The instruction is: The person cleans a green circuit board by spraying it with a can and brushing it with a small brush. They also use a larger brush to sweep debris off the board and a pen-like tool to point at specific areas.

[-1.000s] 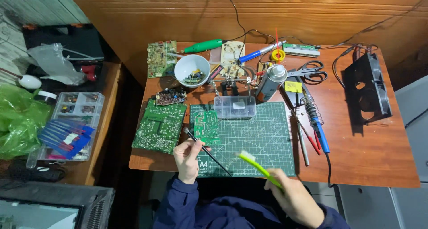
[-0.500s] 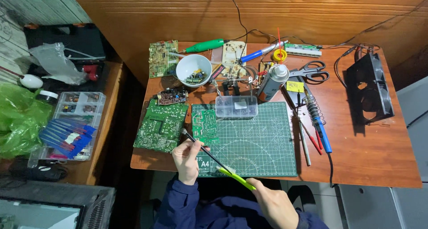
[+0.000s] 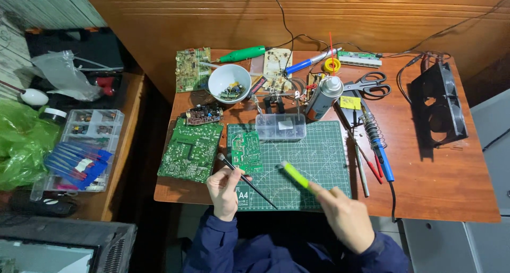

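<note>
Circuit board [image 3: 246,150] lies on the cutting mat's [image 3: 319,150] left edge; your left hand [image 3: 224,187] pinches a thin black brush [image 3: 245,181] beside it, your right hand [image 3: 342,217] grips a yellow-green tool [image 3: 295,174].

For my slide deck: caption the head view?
Left hand holds a black brush, right hand a yellow-green tool over cutting mat.

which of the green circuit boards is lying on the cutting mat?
The small green board at the cutting mat's left edge, beside the left hand. The larger green boards lie on bare wood.
</note>
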